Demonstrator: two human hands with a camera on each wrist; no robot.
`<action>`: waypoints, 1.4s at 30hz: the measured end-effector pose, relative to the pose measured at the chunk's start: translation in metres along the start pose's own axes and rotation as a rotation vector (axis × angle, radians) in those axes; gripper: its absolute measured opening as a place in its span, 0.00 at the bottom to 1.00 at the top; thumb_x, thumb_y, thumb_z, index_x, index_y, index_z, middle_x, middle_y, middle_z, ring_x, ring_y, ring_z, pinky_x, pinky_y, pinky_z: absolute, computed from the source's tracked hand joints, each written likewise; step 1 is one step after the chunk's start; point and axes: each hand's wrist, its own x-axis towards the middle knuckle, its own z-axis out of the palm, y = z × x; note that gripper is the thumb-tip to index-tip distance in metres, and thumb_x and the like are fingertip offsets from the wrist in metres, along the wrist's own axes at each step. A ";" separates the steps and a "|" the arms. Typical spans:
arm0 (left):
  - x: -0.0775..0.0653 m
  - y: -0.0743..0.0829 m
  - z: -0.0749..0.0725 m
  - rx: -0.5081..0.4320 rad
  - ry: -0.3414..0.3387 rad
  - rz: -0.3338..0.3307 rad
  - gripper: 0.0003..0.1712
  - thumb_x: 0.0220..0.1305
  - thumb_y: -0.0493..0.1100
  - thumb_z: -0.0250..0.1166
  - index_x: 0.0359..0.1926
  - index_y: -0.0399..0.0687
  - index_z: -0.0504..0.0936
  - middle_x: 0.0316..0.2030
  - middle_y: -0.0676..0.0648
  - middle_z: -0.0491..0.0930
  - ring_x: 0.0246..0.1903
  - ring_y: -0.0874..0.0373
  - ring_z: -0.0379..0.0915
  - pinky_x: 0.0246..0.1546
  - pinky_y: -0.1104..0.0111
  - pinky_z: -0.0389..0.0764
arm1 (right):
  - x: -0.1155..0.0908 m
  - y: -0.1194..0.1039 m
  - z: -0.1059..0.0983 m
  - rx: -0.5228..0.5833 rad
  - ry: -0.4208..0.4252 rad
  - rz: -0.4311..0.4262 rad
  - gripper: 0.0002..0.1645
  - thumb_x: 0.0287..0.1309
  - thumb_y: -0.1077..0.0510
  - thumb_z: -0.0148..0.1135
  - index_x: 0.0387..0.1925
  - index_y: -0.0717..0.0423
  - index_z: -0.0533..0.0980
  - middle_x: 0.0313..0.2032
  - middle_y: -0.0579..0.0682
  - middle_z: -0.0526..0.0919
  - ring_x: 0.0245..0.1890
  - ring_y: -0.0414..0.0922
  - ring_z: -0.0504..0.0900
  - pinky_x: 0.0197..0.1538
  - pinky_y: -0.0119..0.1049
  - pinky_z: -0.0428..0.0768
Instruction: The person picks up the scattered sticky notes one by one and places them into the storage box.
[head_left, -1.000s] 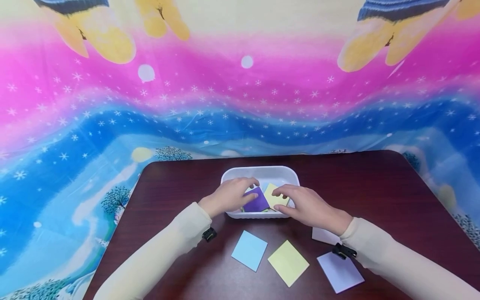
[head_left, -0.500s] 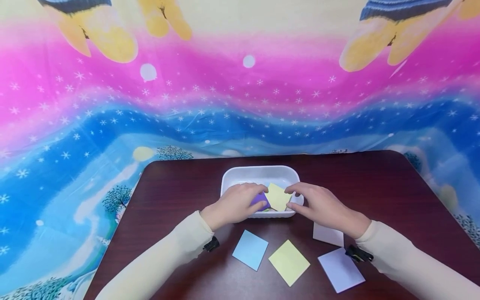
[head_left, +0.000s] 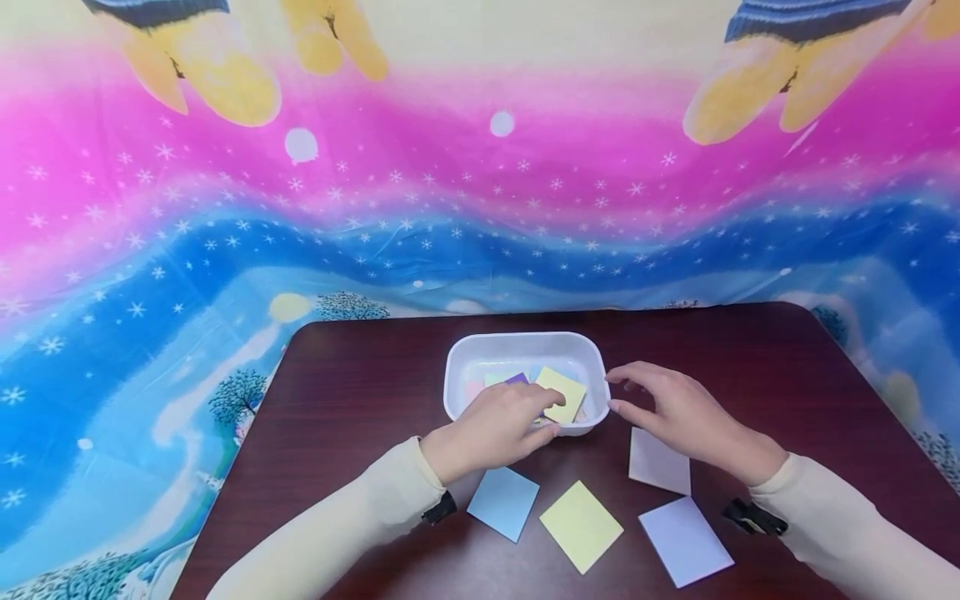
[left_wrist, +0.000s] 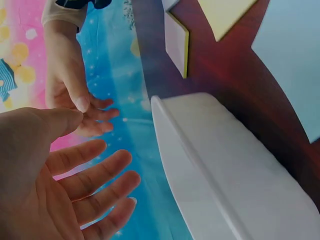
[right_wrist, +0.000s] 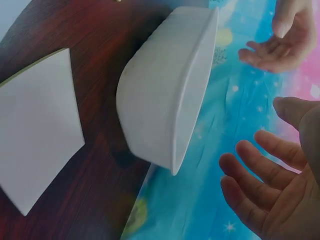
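Observation:
A white plastic basin stands on the table with several flat square cards inside. On top lies a pale yellow card, and a dark purple card shows beside it. My left hand hovers over the basin's front rim, its fingers overlapping the yellow card in the head view. The left wrist view shows the left hand with relaxed fingers and nothing in them. Beside the basin's right rim is my right hand. Its fingers are loosely bent and hold nothing, as the right hand shows in the right wrist view.
On the dark wooden table, in front of the basin, lie a light blue card, a yellow card, a lavender card and a pale pinkish card. A printed cloth hangs behind the table.
My right hand has drawn back from over the basin to the right, past its rim. The left hand has shifted right and toward me, and the yellow card stays in the basin.

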 end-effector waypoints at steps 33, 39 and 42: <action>-0.004 0.040 0.035 0.060 -0.064 0.186 0.19 0.63 0.56 0.56 0.51 0.54 0.79 0.34 0.60 0.79 0.33 0.70 0.73 0.37 0.74 0.73 | -0.061 0.061 0.034 -0.215 -0.218 0.179 0.45 0.40 0.35 0.68 0.55 0.59 0.74 0.50 0.59 0.78 0.49 0.56 0.76 0.39 0.52 0.78; -0.008 0.045 0.042 0.101 -0.085 0.185 0.20 0.62 0.57 0.57 0.50 0.56 0.80 0.32 0.60 0.79 0.31 0.68 0.75 0.31 0.74 0.72 | -0.063 0.062 0.036 -0.230 -0.268 0.203 0.57 0.30 0.28 0.68 0.57 0.62 0.72 0.50 0.62 0.75 0.47 0.56 0.75 0.34 0.48 0.78; -0.009 0.045 0.043 0.117 -0.082 0.180 0.20 0.62 0.58 0.57 0.50 0.57 0.80 0.32 0.60 0.80 0.32 0.67 0.76 0.31 0.74 0.72 | -0.062 0.063 0.037 -0.220 -0.259 0.205 0.54 0.28 0.31 0.71 0.55 0.62 0.74 0.47 0.59 0.76 0.43 0.53 0.76 0.32 0.46 0.77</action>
